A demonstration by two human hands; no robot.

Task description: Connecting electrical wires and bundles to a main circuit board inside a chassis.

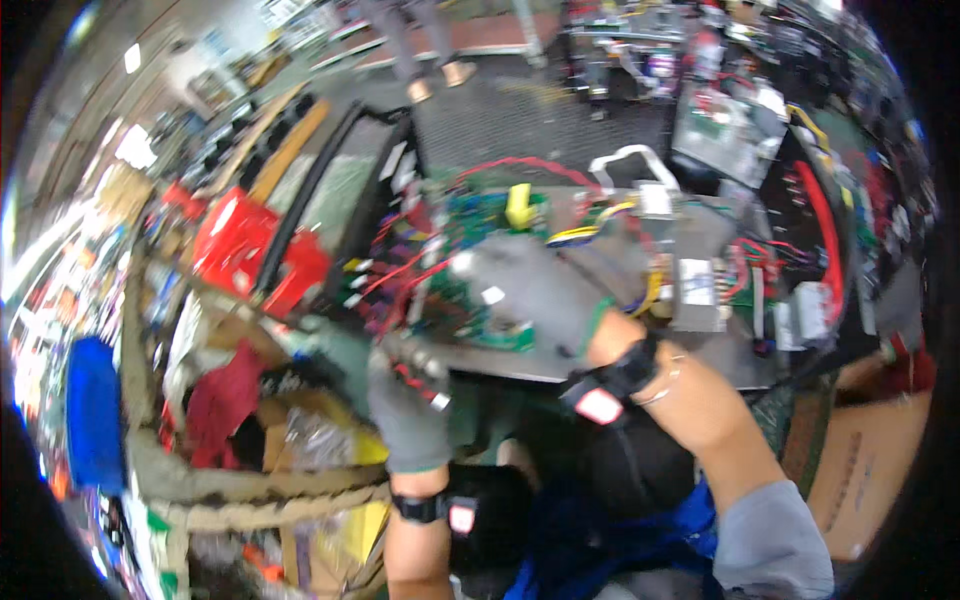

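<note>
Gripping a small red piece [405, 375] in the left hand [408, 408], with gloved fingers curled round it! Reaching over the green circuit board [510, 335] with the right hand [540, 290], just beside red wires [430, 271]; cannot tell whether pinched together or apart. Now spotting, right of that hand, a white label [697, 280] on a grey metal box [700, 320], too blurred to read. Farther right, nearer the body, seeing dark printing on a cardboard box [868, 470], equally illegible.

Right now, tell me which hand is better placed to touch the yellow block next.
Right, I'd judge. The right hand is over the green board, close to the yellow block; the left hand is lower in view and farther from it.
</note>
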